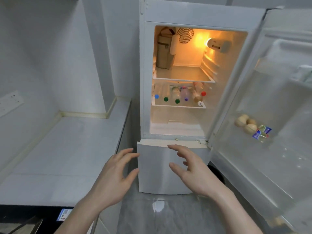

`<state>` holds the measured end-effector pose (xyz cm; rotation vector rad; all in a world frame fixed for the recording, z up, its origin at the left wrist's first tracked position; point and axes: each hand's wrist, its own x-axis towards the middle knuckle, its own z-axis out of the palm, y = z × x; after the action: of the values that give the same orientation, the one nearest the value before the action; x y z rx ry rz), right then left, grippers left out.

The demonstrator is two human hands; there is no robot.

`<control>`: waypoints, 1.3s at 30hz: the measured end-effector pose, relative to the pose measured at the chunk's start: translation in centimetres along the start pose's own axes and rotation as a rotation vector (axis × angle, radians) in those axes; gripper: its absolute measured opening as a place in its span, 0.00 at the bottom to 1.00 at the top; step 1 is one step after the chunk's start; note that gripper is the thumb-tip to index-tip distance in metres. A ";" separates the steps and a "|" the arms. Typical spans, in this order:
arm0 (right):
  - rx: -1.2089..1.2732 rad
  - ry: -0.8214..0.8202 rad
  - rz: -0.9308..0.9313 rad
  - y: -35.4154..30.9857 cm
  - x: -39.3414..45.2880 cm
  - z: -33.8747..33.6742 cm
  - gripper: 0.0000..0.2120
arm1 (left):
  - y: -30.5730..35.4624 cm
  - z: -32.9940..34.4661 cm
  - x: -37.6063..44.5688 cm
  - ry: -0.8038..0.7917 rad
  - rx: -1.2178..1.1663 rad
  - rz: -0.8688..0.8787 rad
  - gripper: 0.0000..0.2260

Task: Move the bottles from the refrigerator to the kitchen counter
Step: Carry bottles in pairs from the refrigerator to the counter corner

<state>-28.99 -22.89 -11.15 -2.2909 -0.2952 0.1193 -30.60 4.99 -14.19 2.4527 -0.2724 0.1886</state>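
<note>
Plastic bottles (179, 95) lie on their sides in a row on the lower shelf (179, 106) of the open refrigerator (168, 14), caps toward the viewer: a blue cap (156, 96) at far left, two green caps (166, 99), a clear bottle showing a purple mark on its end (186, 99), a white cap (200, 103) and a red cap (203, 93) at right, the red-capped bottle apparently resting higher than its neighbour. Judged handling: thin-walled and light if empty, heavier if filled, which cannot be told; cold plastic is likely slick with condensation and, lying flat, prone to roll. Best hold is probably around the neck or shoulder just behind the cap, drawing each one straight out. Bottle labels are too blurred to read. Both hands are empty: left hand (116, 171) and right hand (190, 168) hover with fingers spread and loosely curved in front of the closed lower door (152, 166), well below the shelf. The kitchen counter (67, 149) sits just left of the refrigerator. The open door (253, 115) holds eggs (245, 123) and a blue-labelled packet (261, 132), print unreadable.
</note>
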 end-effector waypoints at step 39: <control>0.104 0.101 0.046 15.8 28.7 -16.0 0.23 | 3.2 13.3 42.9 -0.070 0.027 -0.068 0.19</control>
<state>4.38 -37.51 -11.90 -2.1931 -0.1798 0.0408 11.09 -12.13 -13.93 2.4939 -0.2181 0.0780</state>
